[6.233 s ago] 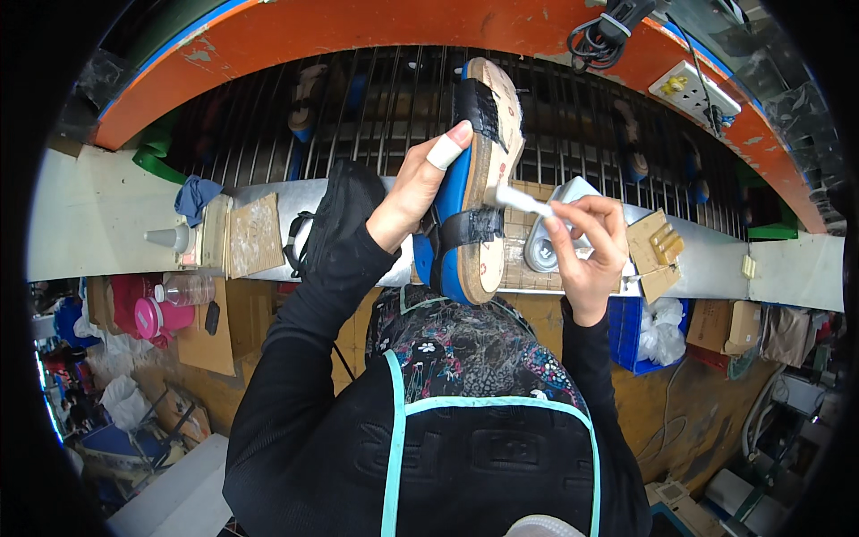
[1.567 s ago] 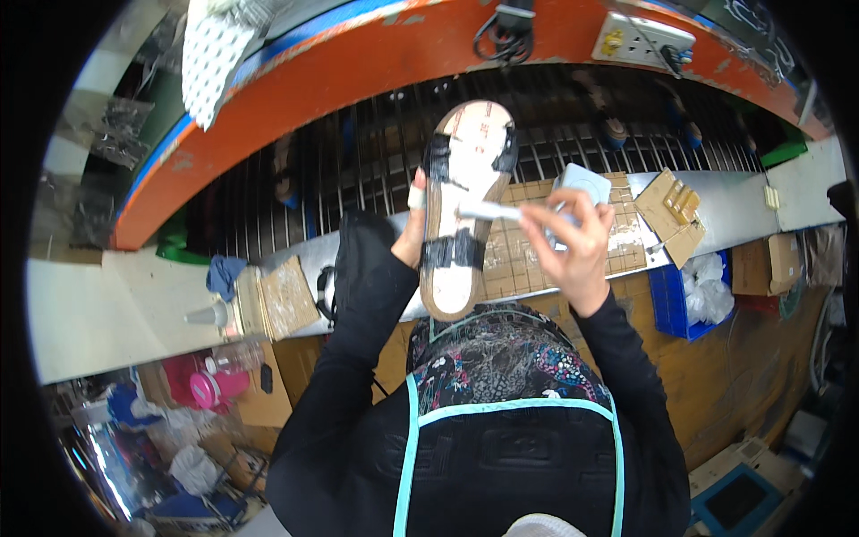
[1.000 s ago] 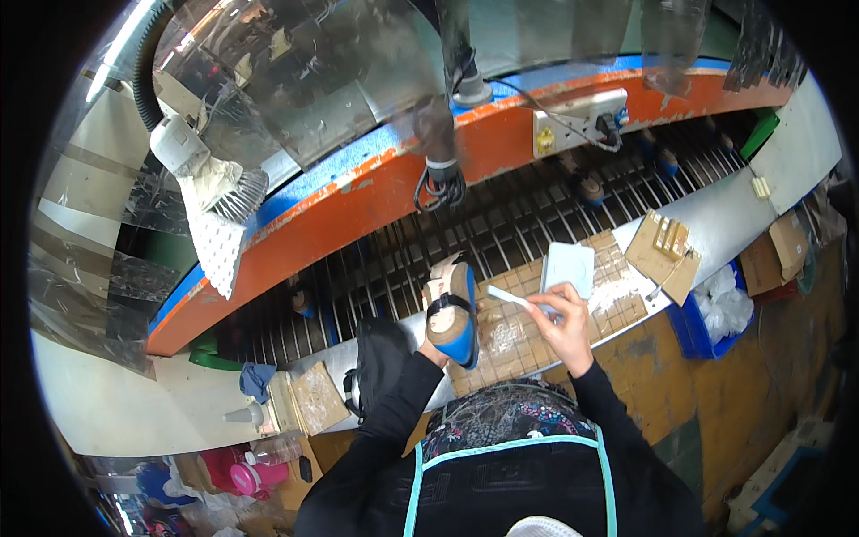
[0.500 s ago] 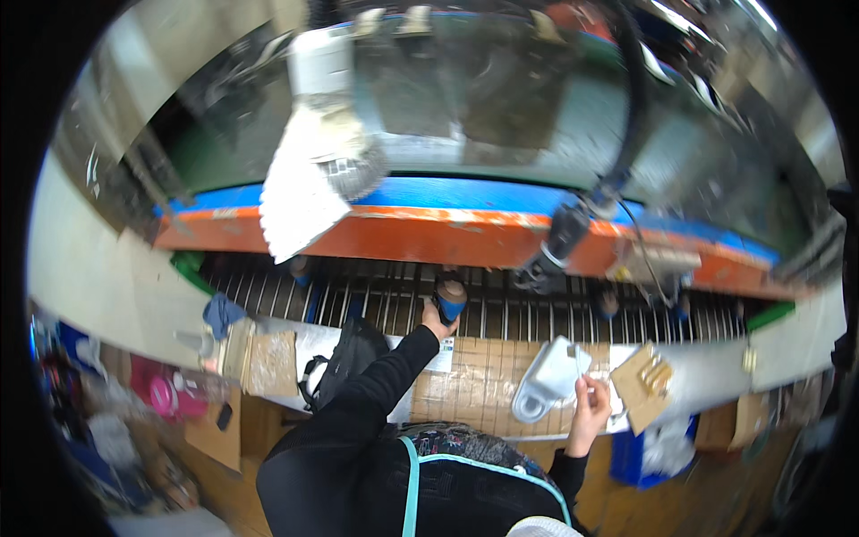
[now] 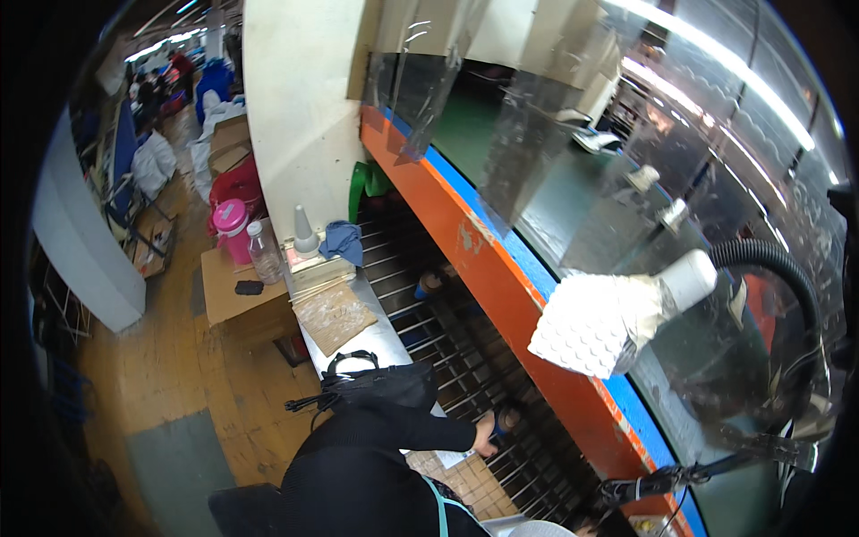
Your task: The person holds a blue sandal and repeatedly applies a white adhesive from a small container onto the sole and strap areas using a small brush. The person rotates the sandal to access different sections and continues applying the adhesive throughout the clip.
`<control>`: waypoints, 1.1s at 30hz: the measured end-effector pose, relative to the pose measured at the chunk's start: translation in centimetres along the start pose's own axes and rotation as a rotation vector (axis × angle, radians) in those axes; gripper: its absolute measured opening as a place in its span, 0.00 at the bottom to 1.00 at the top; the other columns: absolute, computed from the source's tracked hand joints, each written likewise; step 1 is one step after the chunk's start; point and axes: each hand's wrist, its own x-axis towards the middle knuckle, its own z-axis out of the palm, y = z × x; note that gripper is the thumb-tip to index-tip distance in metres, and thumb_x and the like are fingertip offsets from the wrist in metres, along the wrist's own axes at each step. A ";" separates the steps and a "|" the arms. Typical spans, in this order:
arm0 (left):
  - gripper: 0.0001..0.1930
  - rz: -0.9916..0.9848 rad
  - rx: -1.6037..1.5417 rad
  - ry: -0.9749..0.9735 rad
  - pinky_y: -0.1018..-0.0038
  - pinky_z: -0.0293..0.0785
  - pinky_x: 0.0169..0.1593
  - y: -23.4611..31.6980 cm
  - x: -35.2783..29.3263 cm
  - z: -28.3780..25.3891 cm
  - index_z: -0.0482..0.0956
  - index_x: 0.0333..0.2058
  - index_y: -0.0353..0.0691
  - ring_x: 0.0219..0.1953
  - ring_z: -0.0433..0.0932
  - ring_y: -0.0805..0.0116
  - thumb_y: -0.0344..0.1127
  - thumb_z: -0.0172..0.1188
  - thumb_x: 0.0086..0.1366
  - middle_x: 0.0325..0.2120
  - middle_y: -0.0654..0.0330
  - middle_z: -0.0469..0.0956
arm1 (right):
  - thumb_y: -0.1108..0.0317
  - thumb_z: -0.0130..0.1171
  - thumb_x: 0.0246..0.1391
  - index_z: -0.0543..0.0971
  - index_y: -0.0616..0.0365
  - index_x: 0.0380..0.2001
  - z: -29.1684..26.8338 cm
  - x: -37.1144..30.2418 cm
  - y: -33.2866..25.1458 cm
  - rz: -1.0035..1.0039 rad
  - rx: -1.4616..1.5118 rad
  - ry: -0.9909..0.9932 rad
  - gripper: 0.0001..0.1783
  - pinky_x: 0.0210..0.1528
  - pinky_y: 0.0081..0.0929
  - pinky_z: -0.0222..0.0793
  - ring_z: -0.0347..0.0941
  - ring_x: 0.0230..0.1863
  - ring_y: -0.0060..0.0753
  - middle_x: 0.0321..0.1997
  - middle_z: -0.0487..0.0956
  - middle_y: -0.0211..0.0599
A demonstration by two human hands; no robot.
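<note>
My left hand (image 5: 484, 436) reaches over the metal rack, its fingers closed round the near side of a dark, rounded shoe-like piece with a blue band (image 5: 507, 419). Motion and dim light blur where the fingers meet it. A similar blue-and-brown piece (image 5: 429, 285) stands farther left on the rack bars (image 5: 394, 268). Beside my left arm, a black bag (image 5: 394, 387) with a looped handle lies on the metal bench. A white printed sheet (image 5: 455, 458) sits just below the hand. My right hand is out of view.
An orange and blue conveyor frame (image 5: 501, 268) runs diagonally past the rack. Above it hangs a wrapped white nozzle (image 5: 586, 327) on a black hose. At the bench's far end are a brown board (image 5: 334, 318), a grey cone (image 5: 305, 231) and a blue cloth (image 5: 342, 242). A pink jug (image 5: 232, 231) stands on cardboard.
My view has swung left, bringing the aisle and bench end into sight. My right hand, which held a small pale thing, has left the picture. My left hand stays at the shoe-like piece.
</note>
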 end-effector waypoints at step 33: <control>0.45 -0.194 0.796 -0.853 0.64 0.63 0.60 -9.7 -19.2 -4.6 0.59 0.65 0.48 0.62 0.65 0.55 0.68 0.59 0.57 0.65 0.43 0.57 | 0.49 0.70 0.46 0.63 0.65 0.60 1.3 -13.2 -6.4 -0.162 0.260 -0.075 0.45 0.43 0.27 0.69 0.72 0.42 0.30 0.49 0.73 0.41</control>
